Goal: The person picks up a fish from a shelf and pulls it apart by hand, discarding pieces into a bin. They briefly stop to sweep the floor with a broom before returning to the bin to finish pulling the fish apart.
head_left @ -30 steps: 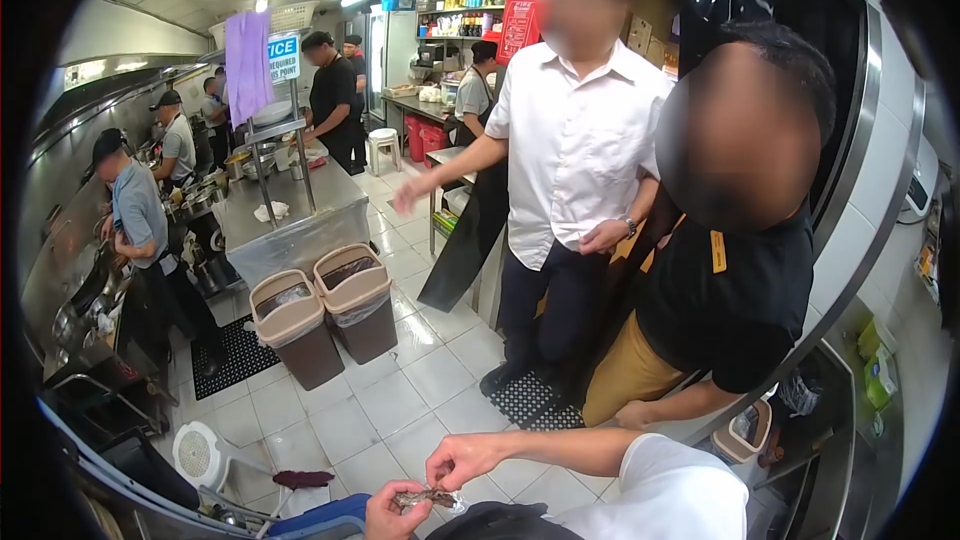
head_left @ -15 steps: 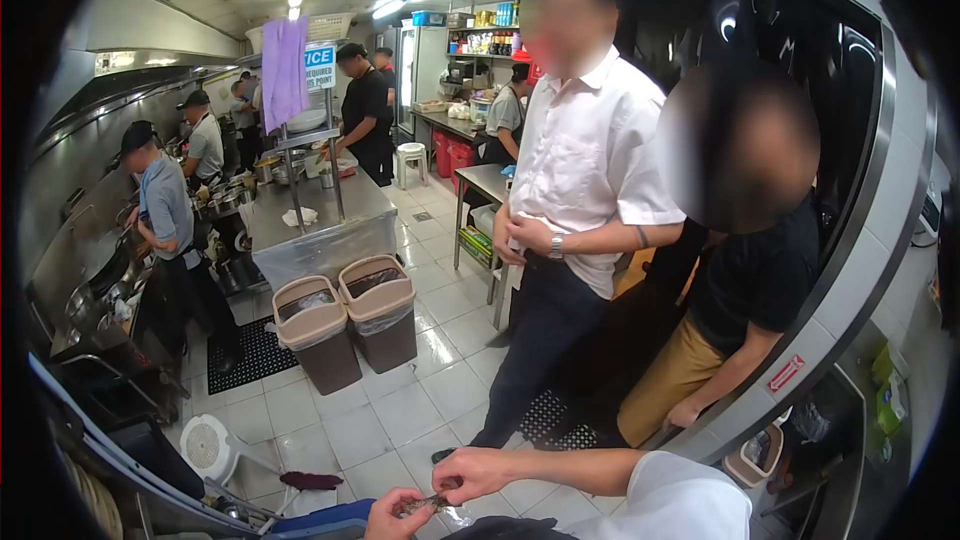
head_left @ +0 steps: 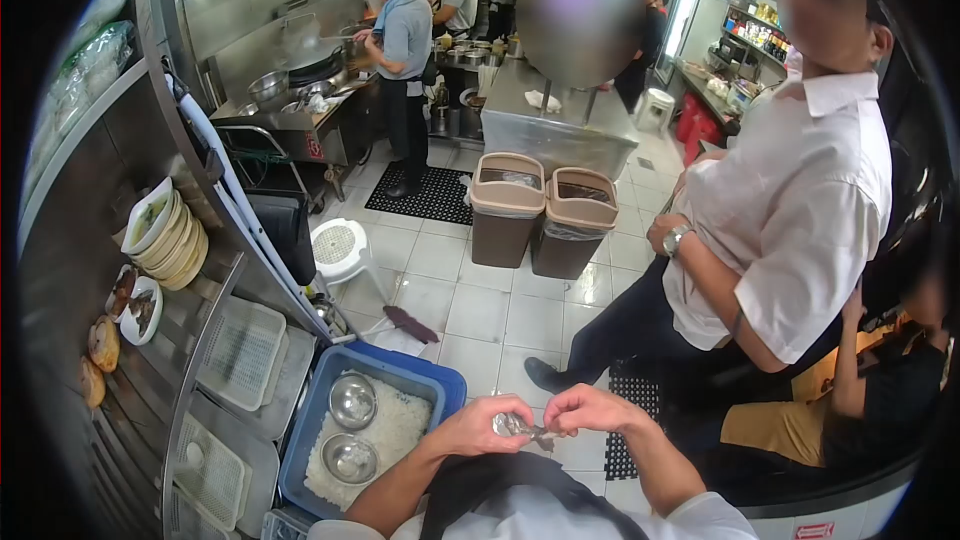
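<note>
Both hands meet in front of the dark apron, at the lower middle of the view. My left hand (head_left: 487, 424) is curled round a small, crumpled, shiny greyish item (head_left: 514, 426), which looks like foil or clear plastic. With fingertips pinched, my right hand (head_left: 590, 410) holds the right end of this same item, where a darker strip hangs down. What the item is cannot be made out. To the left of my left hand sits a blue tub (head_left: 305, 440) of white rice-like grains with two metal bowls (head_left: 352, 400) in it.
A metal rack (head_left: 215, 340) with stacked dishes and trays stands at left. Beyond are a white stool (head_left: 340, 245), two brown bins (head_left: 500, 230) and a steel counter (head_left: 520, 110). A person in a white shirt (head_left: 790, 210) stands close at right; another cooks at upper left.
The view has swung left and down, bringing the rack and blue tub into sight. Both hands remain together at the small item, now seen nearer the middle.
</note>
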Action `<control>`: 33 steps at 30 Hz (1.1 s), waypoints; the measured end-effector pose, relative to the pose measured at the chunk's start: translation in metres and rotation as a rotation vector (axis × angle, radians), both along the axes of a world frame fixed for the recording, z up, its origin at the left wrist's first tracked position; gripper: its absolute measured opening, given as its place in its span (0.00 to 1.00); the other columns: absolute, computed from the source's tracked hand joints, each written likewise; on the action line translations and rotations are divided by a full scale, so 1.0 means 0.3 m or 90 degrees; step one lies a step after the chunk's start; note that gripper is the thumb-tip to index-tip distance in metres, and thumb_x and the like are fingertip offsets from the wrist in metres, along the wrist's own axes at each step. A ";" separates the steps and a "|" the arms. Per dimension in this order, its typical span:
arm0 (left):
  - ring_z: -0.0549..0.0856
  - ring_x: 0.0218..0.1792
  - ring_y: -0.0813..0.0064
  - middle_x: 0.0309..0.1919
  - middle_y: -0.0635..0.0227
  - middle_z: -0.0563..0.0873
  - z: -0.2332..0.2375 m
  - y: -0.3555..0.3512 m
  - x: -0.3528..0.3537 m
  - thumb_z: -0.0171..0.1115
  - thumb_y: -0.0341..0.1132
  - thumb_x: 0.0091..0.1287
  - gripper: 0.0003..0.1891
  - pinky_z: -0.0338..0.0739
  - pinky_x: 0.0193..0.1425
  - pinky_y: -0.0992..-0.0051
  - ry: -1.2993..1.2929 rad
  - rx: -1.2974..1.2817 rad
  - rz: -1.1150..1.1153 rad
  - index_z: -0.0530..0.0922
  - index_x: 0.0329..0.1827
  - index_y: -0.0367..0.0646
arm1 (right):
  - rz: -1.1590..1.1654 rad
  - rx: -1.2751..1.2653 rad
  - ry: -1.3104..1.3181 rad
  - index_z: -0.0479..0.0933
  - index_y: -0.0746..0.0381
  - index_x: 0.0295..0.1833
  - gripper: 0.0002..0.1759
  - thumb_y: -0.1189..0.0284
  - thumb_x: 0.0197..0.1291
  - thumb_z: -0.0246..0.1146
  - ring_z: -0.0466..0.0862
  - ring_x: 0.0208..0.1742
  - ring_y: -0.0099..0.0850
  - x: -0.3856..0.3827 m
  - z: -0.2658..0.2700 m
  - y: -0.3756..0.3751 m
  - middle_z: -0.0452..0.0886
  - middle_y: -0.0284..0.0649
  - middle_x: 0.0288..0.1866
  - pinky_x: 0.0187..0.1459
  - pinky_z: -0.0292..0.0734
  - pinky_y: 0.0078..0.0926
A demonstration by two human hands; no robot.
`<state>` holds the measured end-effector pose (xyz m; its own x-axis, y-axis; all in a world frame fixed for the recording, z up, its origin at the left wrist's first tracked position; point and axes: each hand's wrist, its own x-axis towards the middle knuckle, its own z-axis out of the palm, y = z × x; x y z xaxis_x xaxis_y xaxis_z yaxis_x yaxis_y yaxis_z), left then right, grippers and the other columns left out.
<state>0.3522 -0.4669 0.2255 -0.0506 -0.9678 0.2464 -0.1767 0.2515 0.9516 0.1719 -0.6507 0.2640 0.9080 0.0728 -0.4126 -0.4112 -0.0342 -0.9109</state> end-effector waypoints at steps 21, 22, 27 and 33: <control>0.82 0.44 0.77 0.41 0.66 0.83 0.075 -0.094 -0.006 0.70 0.22 0.54 0.14 0.75 0.55 0.76 0.043 -0.046 0.228 0.78 0.43 0.36 | -0.312 0.090 -0.190 0.81 0.67 0.38 0.06 0.78 0.59 0.59 0.78 0.30 0.20 0.048 0.028 -0.023 0.82 0.34 0.31 0.35 0.73 0.19; 0.82 0.44 0.77 0.41 0.66 0.83 0.080 -0.098 -0.009 0.70 0.22 0.54 0.14 0.75 0.55 0.76 0.045 -0.044 0.222 0.78 0.43 0.36 | -0.334 0.088 -0.198 0.81 0.67 0.38 0.06 0.77 0.59 0.59 0.77 0.29 0.19 0.041 0.027 -0.019 0.82 0.34 0.31 0.35 0.74 0.19; 0.84 0.42 0.70 0.40 0.61 0.84 0.094 -0.127 -0.041 0.71 0.22 0.50 0.14 0.78 0.50 0.74 -0.077 -0.087 0.218 0.79 0.41 0.38 | -0.417 0.134 -0.189 0.80 0.67 0.39 0.07 0.76 0.61 0.59 0.78 0.28 0.20 -0.009 -0.019 -0.021 0.82 0.35 0.31 0.33 0.75 0.19; 0.83 0.38 0.68 0.40 0.61 0.84 0.136 -0.135 -0.099 0.71 0.20 0.46 0.17 0.78 0.43 0.74 -0.211 -0.193 0.211 0.79 0.40 0.38 | -0.461 0.317 -0.127 0.80 0.68 0.39 0.09 0.74 0.61 0.59 0.77 0.26 0.21 -0.063 -0.013 -0.028 0.80 0.36 0.28 0.28 0.74 0.19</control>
<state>0.3227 -0.5075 0.2664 0.1218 -0.8335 0.5390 -0.5698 0.3859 0.7255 0.1528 -0.6591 0.2600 0.8521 -0.4169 -0.3164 -0.0117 0.5893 -0.8079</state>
